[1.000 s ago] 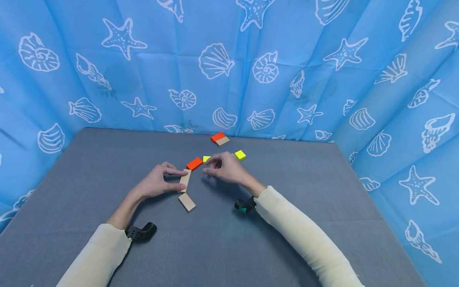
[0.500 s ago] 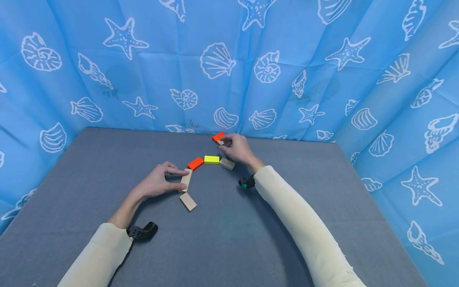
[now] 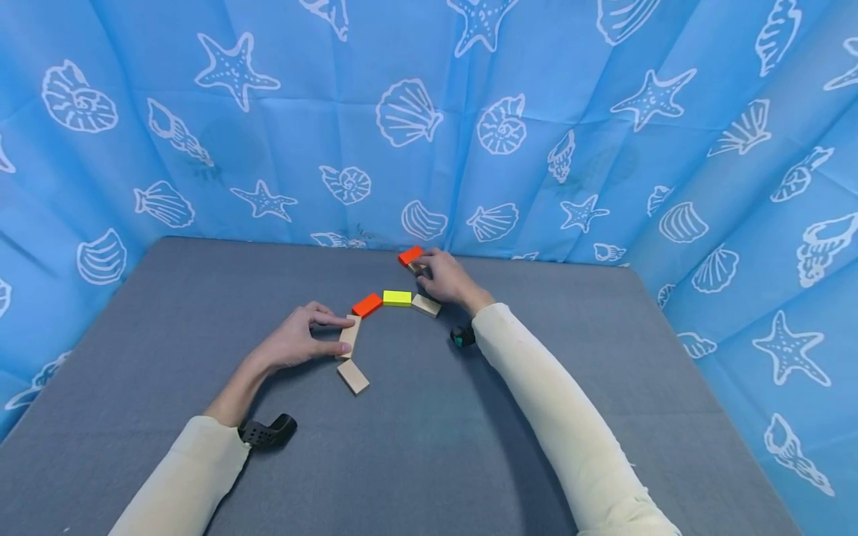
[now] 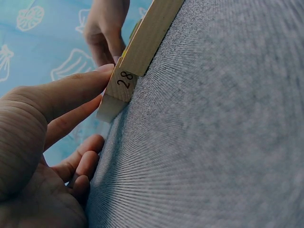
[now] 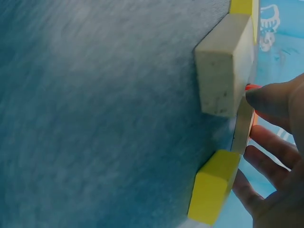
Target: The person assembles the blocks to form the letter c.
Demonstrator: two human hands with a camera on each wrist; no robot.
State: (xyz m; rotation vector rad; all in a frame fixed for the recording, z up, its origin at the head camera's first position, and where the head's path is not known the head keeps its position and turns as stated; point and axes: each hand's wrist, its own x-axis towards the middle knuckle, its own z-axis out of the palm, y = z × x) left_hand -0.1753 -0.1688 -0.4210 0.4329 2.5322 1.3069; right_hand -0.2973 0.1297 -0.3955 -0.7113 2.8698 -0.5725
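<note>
In the head view, the left hand (image 3: 293, 340) lightly pinches a pale block (image 3: 350, 335) in the curved row, its end by the red block (image 3: 366, 305). From the left wrist, that grip is best kept soft, lest it nudge the near block (image 4: 153, 40). From the right wrist, the right hand (image 5: 290, 178) appears to pinch the far block (image 5: 242, 125); lifting straight up should spare the yellow block (image 5: 213, 187).

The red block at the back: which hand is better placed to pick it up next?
Probably the right hand: it is close beside the red block, while the left hand is farther off, holding a wooden block.
</note>
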